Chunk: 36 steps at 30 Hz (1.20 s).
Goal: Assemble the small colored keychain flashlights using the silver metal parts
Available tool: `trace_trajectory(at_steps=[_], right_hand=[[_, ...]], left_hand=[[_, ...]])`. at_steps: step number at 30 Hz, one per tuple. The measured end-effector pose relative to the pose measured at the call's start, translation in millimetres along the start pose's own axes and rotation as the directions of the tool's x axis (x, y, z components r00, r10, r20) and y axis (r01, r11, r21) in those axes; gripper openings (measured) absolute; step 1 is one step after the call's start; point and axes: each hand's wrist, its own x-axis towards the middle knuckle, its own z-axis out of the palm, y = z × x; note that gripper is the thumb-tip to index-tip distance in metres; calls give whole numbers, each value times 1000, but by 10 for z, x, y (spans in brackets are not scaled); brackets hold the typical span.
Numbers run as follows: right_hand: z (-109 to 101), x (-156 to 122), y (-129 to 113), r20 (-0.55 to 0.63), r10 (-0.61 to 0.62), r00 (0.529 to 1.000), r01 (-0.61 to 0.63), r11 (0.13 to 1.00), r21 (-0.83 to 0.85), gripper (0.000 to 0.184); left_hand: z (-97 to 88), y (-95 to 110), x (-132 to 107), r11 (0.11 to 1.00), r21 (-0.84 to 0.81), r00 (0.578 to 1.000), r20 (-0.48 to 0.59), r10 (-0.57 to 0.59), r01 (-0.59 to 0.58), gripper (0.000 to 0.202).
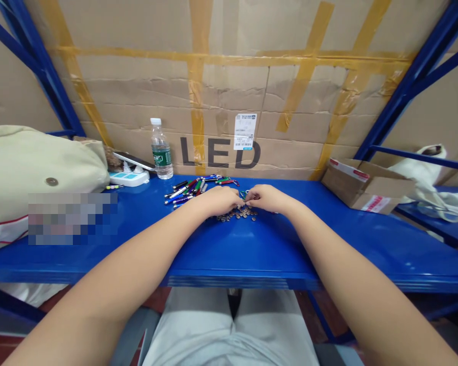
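Note:
Both my hands meet over the blue tabletop, fingertips almost touching. My left hand (224, 200) is closed with its back toward me, and what its fingers hold is hidden. My right hand (266, 197) is pinched close beside it, around something too small to make out. Right behind the fingertips a bit of a teal clip (243, 193) shows. Under and in front of the hands lie many small round metal pieces (245, 213), like button cells. A heap of slim coloured metal tubes (189, 190), some with clips, like keychain flashlights, lies beyond my left hand.
A water bottle (162, 152) stands at the back left, near a white power strip (130, 178) and a phone (133, 160). A beige bag (41, 168) fills the left end. An open cardboard box (362, 185) sits at right. Behind the blue table (236, 254) rises a large taped carton (137, 96).

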Motion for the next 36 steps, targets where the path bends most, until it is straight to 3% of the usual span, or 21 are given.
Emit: trace_trajectory(at_steps=[5,8,13,18,24,29,33,36], right_hand=[[-6,3,9,9,24,1000,-24,1000,-7,14],[-43,-1,55,-42,57,997,-58,998,-7,15],[-123,-8,227,-122,98,988,-102,995,-22,16],[-181,-59,292,-42,142,989,-144,987,-73,15],[-189,-68,276,72,115,991,-106,988,-111,11],[-136,-48,300,101,139,985,-127,985,-120,9],[-59,-15,216,69,100,993,-93,991,-93,10],[16,48,145,-36,83,996,-86,992,-88,14]], left_hand=[[28,-30,7,1000,-22,1000,13,-2,3,31],[-14,-86,-8,999,-31,1000,-12,-26,25,29],[-176,-329,-138,977,-89,975,-96,-202,194,29],[-210,-536,-262,928,-133,937,46,-346,349,26],[-162,-575,-272,918,-180,931,171,-323,352,23],[-142,-532,-249,919,-203,936,174,-306,338,22],[-113,-485,-219,919,-220,940,182,-290,326,21],[-93,-487,-206,924,-228,948,158,-275,306,19]])
